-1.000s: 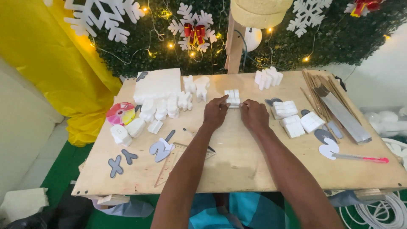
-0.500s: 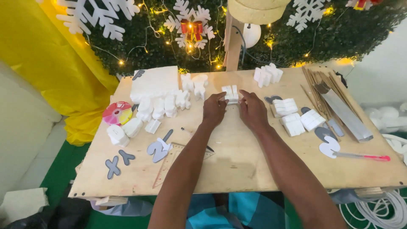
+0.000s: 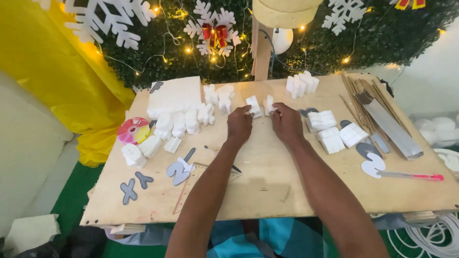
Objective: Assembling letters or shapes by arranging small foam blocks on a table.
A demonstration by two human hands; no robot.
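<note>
Pale plywood surface (image 3: 287, 191) set against a hedge-green backdrop strung with warm lights, white snowflake cutouts and a red bow; yellow cloth draped at the left.

At the middle of the far half, left hand (image 3: 239, 125) and right hand (image 3: 287, 123) side by side, knuckles up. Left fingertips pinched on a small white foam cut-out piece (image 3: 253, 106); right fingertips pinched on a second small white foam piece (image 3: 268, 104). Both pieces upright, just beside each other, bases on the wood, seemingly steadied that way to stand or to be matched edge to edge. Whether touching each other: cannot tell.

Just left of the hands, a cluster of white foam letter shapes (image 3: 191, 119), some upright, some flat, ranked below a flat white foam slab (image 3: 174, 94), probably stock and finished cuts kept together. Further left, a round pink-and-yellow disc (image 3: 133, 130). Nearer the front edge, grey card letter templates (image 3: 179, 169) lying flat, and a clear triangular ruler (image 3: 201, 184) with a dark pencil across it, within reach for marking.

Right of the hands, more stacked white foam blocks (image 3: 334, 131), a row of upright foam pieces (image 3: 302, 83) near the far edge, a long grey metal strip (image 3: 389, 126) beside thin wooden sticks, and a pink-handled craft knife (image 3: 416, 176), parked well apart from the fingers.
</note>
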